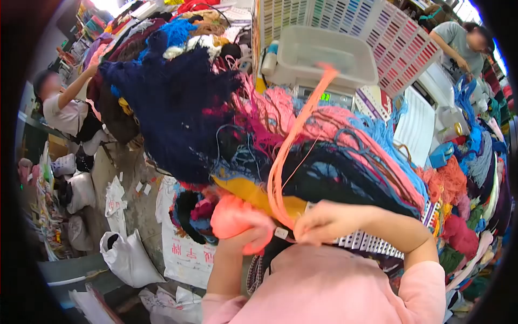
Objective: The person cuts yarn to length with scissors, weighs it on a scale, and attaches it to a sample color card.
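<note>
A bright coral bundle of yarn [232, 217] is bunched in my left hand [252, 238], whose fingers are closed round it close to my body. My right hand [326, 220] is closed in a pinch on a long coral yarn strand [291, 141]. That strand runs up from the hand, over the heaped yarn, to the front of a clear plastic tub [372, 65]. Just beside the right fingers is a small white tag [281, 233]. Under the strand lies a yellow cloth-like strip [243, 194].
A large navy yarn heap [167, 108] and pink yarn hanks [350, 127] cover the table. Behind them stand a digital scale [326, 98] and colour sample charts [399, 48]. One person [65, 105] works at the left, another [464, 46] at the right. White sacks [132, 259] sit on the floor.
</note>
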Demonstrator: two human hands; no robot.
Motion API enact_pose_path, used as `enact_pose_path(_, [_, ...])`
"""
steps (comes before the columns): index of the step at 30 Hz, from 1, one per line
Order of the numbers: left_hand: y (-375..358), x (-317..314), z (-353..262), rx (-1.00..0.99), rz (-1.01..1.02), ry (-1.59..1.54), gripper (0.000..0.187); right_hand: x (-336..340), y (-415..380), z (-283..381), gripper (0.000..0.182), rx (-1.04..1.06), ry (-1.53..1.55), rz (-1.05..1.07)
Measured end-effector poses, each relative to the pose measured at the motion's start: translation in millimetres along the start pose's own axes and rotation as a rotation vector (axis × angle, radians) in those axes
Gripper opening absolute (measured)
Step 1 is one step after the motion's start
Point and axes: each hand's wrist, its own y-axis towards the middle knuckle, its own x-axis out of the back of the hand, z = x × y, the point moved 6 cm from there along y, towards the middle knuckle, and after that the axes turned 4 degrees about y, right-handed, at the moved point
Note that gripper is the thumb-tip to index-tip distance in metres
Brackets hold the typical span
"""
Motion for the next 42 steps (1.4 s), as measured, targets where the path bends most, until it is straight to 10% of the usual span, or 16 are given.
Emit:
enact_pose_path(4, [30.2, -36.3, -0.9, 0.408, 0.009, 0.256, 0.038, 8.0, -28.0, 17.1, 0.042, 0.083, 0.243, -0.269])
enact_pose_path(12, [35.7, -67.7, 18.1, 0.129, 0.143, 0.693, 0.018, -14.0, -52.2, -13.5, 0.049, 0.067, 0.38, -0.444])
enact_pose_path(19, [17.7, -69.9, 28.4, 0.615, 0.261, 0.572, 0.013, -33.5, -82.3, -22.2, 0.009, 0.077, -0.123, -0.749])
enact_pose_path(23, [-29.2, 11.6, 39.0, 0.384, 0.01, -0.715, 0.013, -5.6, -156.4, -27.2, 0.013, 0.775, 0.295, -1.046])
enact_pose_path(25, [-79.0, 97.6, 8.7, 0.043, -0.36, -0.751, 0.012, 4.0, -220.5, -60.1, 0.018, 1.08, 1.195, -0.311])
enact_pose_path(27, [-126.7, 155.4, -34.3, -0.075, -0.362, -0.905, 0.021, 19.8, -312.1, -63.2, 0.01, 1.368, 1.288, -0.772])
enact_pose_path(31, [-142.7, 125.3, -81.4, -0.241, -0.437, -0.866, 0.028, 30.8, -556.8, -65.1, 0.013, 1.604, 0.434, -1.287])
enact_pose_path(35, [-83.7, 90.1, -3.5, 0.12, -0.022, -0.935, 0.033, 33.6, -361.1, -38.5, 0.017, 0.913, 0.131, -1.842])
enact_pose_path(38, [-39.4, 49.3, 47.8, 0.466, -0.564, -0.422, 0.006, 38.9, -193.1, -78.6, 0.013, 0.096, 0.051, -1.555])
enact_pose_path(42, [-3.9, 32.2, 87.9, 0.733, -0.47, -0.023, 0.015, 39.2, -84.2, -135.7, 0.008, 0.17, -0.204, -1.335])
